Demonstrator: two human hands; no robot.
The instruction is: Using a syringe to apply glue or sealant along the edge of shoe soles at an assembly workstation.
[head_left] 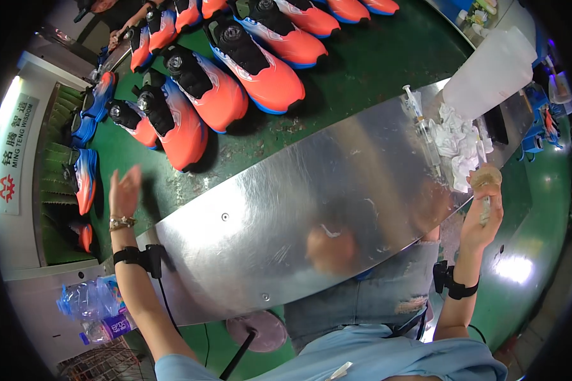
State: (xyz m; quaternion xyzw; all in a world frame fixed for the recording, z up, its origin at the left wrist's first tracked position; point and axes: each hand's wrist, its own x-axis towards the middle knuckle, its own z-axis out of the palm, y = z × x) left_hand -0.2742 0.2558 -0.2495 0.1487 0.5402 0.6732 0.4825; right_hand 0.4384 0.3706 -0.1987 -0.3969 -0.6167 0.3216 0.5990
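My left hand [126,193] is raised beside the green tabletop at the left, fingers stretched out and holding nothing. The closest things to it are orange-and-blue sports shoes, among them a shoe [183,136] on the table and another shoe [86,181] on the side rack. At the right, past the metal sheet's edge, my right hand [480,222] is closed on a tan rounded pad [487,176]. Something whitish shows against its palm, too small to name. Just beyond that hand lie crumpled white tissues [454,146] and a syringe [428,143].
A shiny metal sheet [286,216] covers the near part of the bench. Several more shoes [257,66] stand in rows at the back. A translucent white container [492,73] is at the far right. Plastic bottles [92,301] sit low left; another person's hand [113,41] shows far left.
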